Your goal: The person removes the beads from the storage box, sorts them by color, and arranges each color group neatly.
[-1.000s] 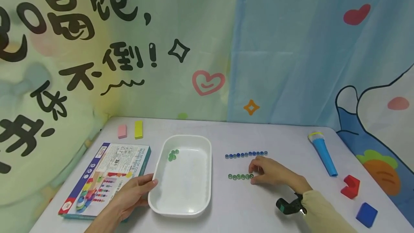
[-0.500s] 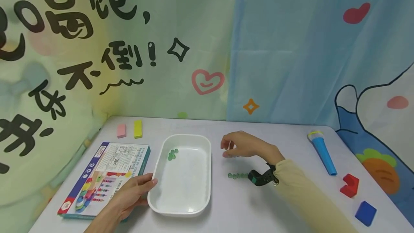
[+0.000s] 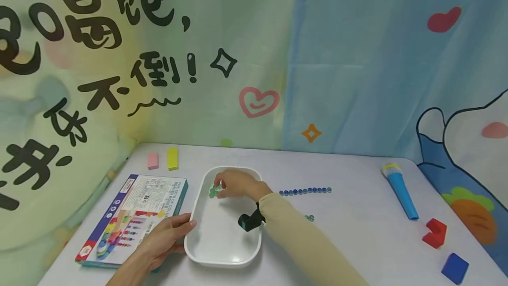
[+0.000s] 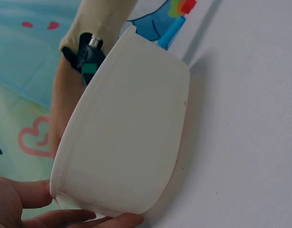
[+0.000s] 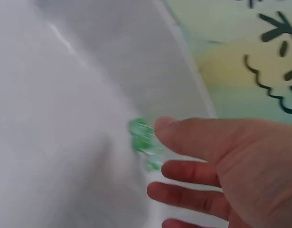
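- The right hand (image 3: 234,184) reaches over the far left part of the white tray (image 3: 222,250), its fingers (image 5: 183,168) loosely spread and grasping nothing that shows.
- The green beads (image 3: 213,191) lie in a small cluster on the tray floor, at its far left corner, just beside the tips of that hand's thumb and fingers; the right wrist view shows them (image 5: 143,142) blurred, right at the thumb tip, and whether skin touches them cannot be told.
- The left hand (image 3: 164,242) holds the tray at its near left rim, thumb on the edge and fingers curled beneath, as the left wrist view shows (image 4: 22,202).
- A row of blue beads (image 3: 304,191) lies on the table (image 3: 349,242) to the right of the tray, well apart from both hands.
- One green bead (image 3: 311,218) shows nearer, beside the right sleeve, which hides the table next to it.
- A printed box (image 3: 135,215) lies flat left of the tray, under the left hand's wrist side.
- Pink and yellow blocks (image 3: 162,160) sit at the far left of the table.
- A blue tube (image 3: 400,191), a red block (image 3: 435,233) and a blue block (image 3: 454,268) lie at the right.
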Available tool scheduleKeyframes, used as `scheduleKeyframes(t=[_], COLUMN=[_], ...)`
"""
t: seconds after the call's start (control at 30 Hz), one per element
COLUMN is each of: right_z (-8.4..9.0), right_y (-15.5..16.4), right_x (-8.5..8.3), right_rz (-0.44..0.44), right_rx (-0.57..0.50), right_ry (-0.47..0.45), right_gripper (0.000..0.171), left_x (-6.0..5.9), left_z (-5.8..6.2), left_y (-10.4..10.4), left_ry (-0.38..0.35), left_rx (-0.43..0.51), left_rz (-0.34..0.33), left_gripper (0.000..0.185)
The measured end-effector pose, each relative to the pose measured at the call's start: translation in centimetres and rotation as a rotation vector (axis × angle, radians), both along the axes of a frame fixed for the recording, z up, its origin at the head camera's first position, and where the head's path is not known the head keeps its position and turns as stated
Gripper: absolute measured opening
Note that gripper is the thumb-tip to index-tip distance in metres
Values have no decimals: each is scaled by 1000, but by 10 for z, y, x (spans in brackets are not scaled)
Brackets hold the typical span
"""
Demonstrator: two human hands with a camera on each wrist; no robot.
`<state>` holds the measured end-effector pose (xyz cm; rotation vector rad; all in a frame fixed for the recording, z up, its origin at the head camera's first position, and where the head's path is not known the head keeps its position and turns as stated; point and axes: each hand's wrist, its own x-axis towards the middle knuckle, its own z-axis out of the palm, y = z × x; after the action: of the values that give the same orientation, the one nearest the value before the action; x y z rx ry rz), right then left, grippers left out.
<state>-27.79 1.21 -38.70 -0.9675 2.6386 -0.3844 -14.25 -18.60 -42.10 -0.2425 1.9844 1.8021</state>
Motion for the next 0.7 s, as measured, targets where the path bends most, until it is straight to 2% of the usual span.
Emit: scheduleKeyframes(t=[0.2, 0.43, 0.7], right_z=[-18, -22, -24], right_y=[-14, -15, -15], right_x=[1, 7, 9], right_rz=[-84, -95, -70], right_rx=[115, 103, 86], right_ry=[33, 81, 96], right_gripper=[35, 18, 10], left_x=[0, 0, 0], left_z=[0, -2, -1], left_y=[3, 2, 0], left_ry=[3, 12, 17], left_rx=[8, 28, 28], left_rz=[-4, -19, -15], left_gripper=[62, 63, 63])
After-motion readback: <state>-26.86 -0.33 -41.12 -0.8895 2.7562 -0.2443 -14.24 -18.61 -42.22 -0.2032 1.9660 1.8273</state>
